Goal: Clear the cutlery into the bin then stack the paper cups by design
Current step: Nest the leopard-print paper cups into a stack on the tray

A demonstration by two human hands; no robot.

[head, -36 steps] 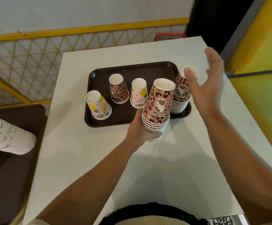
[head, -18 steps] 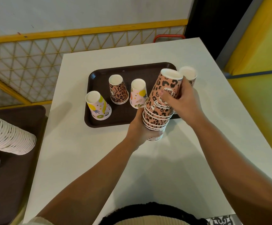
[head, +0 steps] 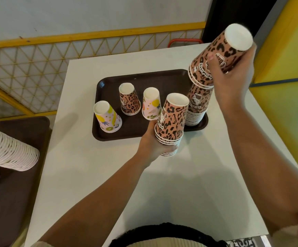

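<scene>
My left hand (head: 153, 143) grips a short stack of upside-down leopard-print cups (head: 171, 122) at the front edge of the dark tray (head: 109, 132). My right hand (head: 233, 75) holds a few more leopard-print cups (head: 217, 56) lifted and tilted, just above a taller leopard-print stack (head: 197, 107) standing at the tray's right end. On the tray also stand a lone leopard-print cup (head: 129, 99), a pink fruit-print cup (head: 151, 104) and another fruit-print cup (head: 107, 117) at the left. No cutlery is visible.
The tray lies on a white table (head: 180, 184). A second dark tray (head: 11, 193) at the left carries long lying stacks of white cups (head: 7, 150). A yellow lattice fence (head: 38, 68) runs behind, and a yellow wall (head: 287, 86) stands to the right.
My right hand closed on the top cups of the stack in my left hand, pulled them off and carried them up and right over the tall stack. My left hand stayed put.
</scene>
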